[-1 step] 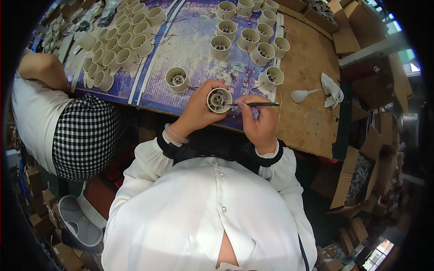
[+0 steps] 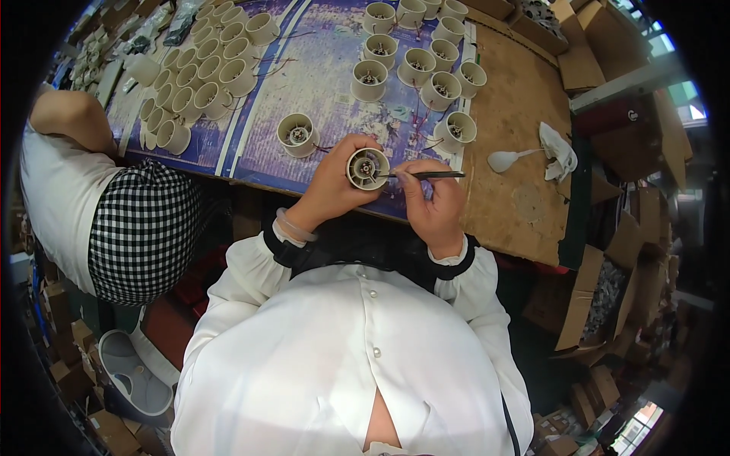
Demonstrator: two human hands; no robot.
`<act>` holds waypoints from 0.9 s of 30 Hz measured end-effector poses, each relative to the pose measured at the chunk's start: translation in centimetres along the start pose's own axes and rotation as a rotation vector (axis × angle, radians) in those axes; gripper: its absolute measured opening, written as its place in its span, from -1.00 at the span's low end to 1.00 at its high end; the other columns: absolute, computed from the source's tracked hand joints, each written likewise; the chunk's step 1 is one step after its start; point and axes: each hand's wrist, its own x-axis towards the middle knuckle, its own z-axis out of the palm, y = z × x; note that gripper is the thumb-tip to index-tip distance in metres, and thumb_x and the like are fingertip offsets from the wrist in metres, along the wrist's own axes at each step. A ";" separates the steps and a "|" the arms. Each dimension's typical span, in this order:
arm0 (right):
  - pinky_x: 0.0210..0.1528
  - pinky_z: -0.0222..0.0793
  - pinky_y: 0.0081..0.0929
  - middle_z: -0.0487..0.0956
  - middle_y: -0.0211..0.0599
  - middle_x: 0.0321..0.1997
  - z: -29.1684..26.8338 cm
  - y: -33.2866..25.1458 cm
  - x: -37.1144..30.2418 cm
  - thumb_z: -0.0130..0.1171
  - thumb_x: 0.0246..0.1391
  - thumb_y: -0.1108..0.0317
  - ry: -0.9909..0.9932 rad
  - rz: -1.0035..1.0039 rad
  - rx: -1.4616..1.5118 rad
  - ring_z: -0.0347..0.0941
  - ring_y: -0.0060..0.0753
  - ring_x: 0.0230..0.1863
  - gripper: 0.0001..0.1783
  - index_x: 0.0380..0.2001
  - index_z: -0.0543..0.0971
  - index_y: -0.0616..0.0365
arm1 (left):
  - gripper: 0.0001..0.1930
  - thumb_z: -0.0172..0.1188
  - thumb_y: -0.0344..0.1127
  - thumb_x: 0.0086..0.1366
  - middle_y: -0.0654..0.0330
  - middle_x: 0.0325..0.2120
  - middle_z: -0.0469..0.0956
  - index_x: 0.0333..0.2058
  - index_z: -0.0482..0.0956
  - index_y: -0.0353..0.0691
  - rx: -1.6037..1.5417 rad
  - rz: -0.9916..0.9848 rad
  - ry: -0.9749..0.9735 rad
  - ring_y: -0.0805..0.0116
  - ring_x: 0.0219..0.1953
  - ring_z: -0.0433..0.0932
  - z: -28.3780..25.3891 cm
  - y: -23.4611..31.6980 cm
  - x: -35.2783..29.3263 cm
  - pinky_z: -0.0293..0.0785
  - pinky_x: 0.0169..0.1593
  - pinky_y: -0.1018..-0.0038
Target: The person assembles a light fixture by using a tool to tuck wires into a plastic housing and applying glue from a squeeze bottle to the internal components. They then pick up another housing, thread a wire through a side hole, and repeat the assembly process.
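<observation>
At the centre of the frame, the left hand (image 2: 332, 184) grips a cream cup-shaped housing (image 2: 368, 169), open end facing the camera. The right hand (image 2: 436, 204) pinches a thin dark tool (image 2: 439, 175) between thumb and fingers, tip at the housing's right rim; contact inside cannot be determined. The step in hand appears to be tool work on the inner fitting. The next move likely calls for a steady housing and fine tip control.
</observation>
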 end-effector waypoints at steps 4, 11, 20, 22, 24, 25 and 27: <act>-0.26 0.41 -0.55 0.61 -0.19 -0.32 0.6 0.6 -0.5 0.15 0.15 0.52 0.017 -0.023 0.024 0.51 -0.44 -0.34 -0.92 -0.30 0.47 0.27 | -0.46 0.39 -0.50 -0.11 0.20 -0.20 0.45 -0.10 0.39 -0.20 -0.021 -0.016 -0.017 0.35 -0.14 0.48 0.1 0.1 0.2 0.40 -0.03 0.48; -0.28 0.42 -0.57 0.60 -0.21 -0.33 1.0 1.0 -0.6 0.15 0.16 0.51 0.016 -0.024 -0.003 0.51 -0.45 -0.35 -0.92 -0.30 0.47 0.28 | -0.45 0.38 -0.50 -0.11 0.19 -0.20 0.45 -0.09 0.38 -0.20 -0.053 -0.051 -0.034 0.35 -0.15 0.48 0.0 0.1 0.2 0.40 -0.03 0.49; -0.31 0.41 -0.54 0.58 -0.19 -0.36 1.4 0.9 -0.5 0.16 0.14 0.52 0.004 -0.046 -0.041 0.51 -0.41 -0.38 -0.95 -0.34 0.50 0.28 | -0.46 0.39 -0.48 -0.12 0.17 -0.21 0.45 -0.11 0.39 -0.21 -0.002 -0.013 -0.024 0.27 -0.14 0.48 0.1 -0.2 0.0 0.40 -0.03 0.45; -0.32 0.41 -0.54 0.58 -0.19 -0.37 1.6 1.2 -0.4 0.17 0.13 0.53 0.006 -0.145 -0.086 0.51 -0.40 -0.38 -0.95 -0.35 0.51 0.28 | -0.47 0.39 -0.48 -0.12 0.16 -0.21 0.45 -0.11 0.40 -0.21 0.015 0.002 -0.023 0.24 -0.13 0.48 0.1 -0.1 0.1 0.40 -0.03 0.44; -0.32 0.41 -0.54 0.58 -0.18 -0.37 1.4 1.1 -0.4 0.17 0.13 0.54 0.008 -0.196 -0.110 0.51 -0.40 -0.38 -0.95 -0.36 0.51 0.29 | -0.47 0.38 -0.48 -0.12 0.15 -0.21 0.46 -0.12 0.40 -0.21 0.004 -0.016 -0.013 0.21 -0.13 0.48 0.2 0.1 0.0 0.39 -0.02 0.43; -0.31 0.41 -0.54 0.58 -0.19 -0.36 1.1 0.9 -0.6 0.17 0.13 0.54 0.006 -0.146 -0.097 0.51 -0.40 -0.38 -0.95 -0.35 0.51 0.29 | -0.47 0.38 -0.48 -0.12 0.14 -0.21 0.46 -0.12 0.40 -0.21 -0.001 -0.024 -0.008 0.19 -0.13 0.48 0.3 0.1 0.0 0.39 -0.02 0.43; -0.31 0.42 -0.54 0.59 -0.19 -0.36 0.8 0.8 -0.9 0.17 0.13 0.54 0.001 -0.049 -0.070 0.51 -0.40 -0.37 -0.94 -0.34 0.49 0.29 | -0.47 0.38 -0.48 -0.12 0.14 -0.21 0.46 -0.12 0.40 -0.21 0.008 -0.006 -0.009 0.19 -0.13 0.48 0.3 -0.2 -0.1 0.39 -0.02 0.43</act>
